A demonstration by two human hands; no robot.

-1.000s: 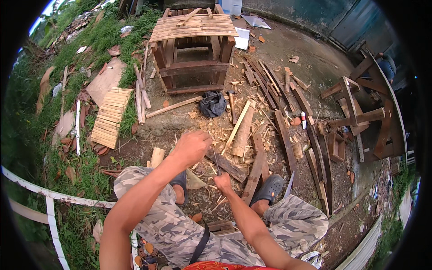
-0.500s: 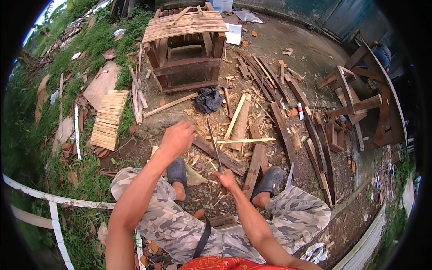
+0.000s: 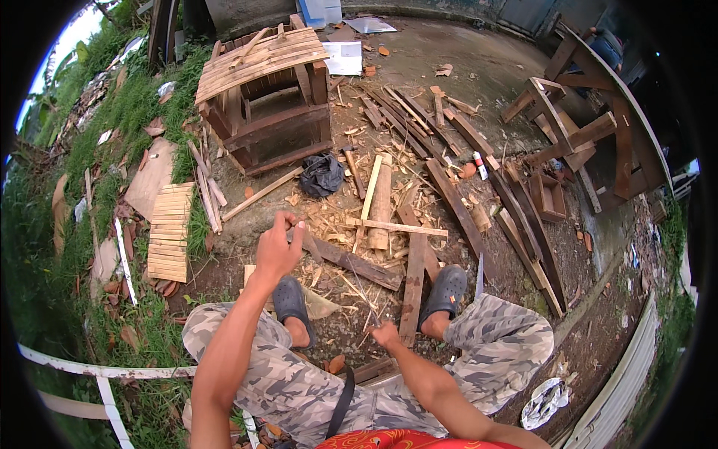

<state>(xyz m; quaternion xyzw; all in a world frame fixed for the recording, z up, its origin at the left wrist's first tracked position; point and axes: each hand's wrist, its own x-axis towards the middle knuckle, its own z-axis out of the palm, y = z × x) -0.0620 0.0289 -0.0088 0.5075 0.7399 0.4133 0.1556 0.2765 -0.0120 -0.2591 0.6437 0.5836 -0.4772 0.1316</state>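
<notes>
Knife (image 3: 366,299) low between the shins, right hand (image 3: 385,335) closed around the handle end, thin blade pointing ahead over the litter. Left hand (image 3: 279,251) well apart from it, raised, thumb and forefinger parted, nothing visible between them.

Already split, by the look of it: a slim strip (image 3: 419,230) lying crosswise over the bamboo length (image 3: 380,206), and a pale strip (image 3: 370,187) alongside. Slats (image 3: 262,63) in place on top of the wooden frame (image 3: 277,126) too, with loose pieces over them. Uncut, apparently: that bamboo length. Can't tell from here how much more work remains.

Now to the ground! Shavings (image 3: 340,222) all around the bamboo, a dark plank (image 3: 351,262) slanting across the space ahead of the feet, getting in the way a little. Just beside the right shoe (image 3: 445,290), a saw (image 3: 479,280); quite a tight spot there. Farther out, a hammer (image 3: 356,173), then a black bag (image 3: 321,176) bunched near the frame. Off right, long boards (image 3: 458,207) crowding that side; off left, a slatted panel (image 3: 168,232) by the grass.
</notes>
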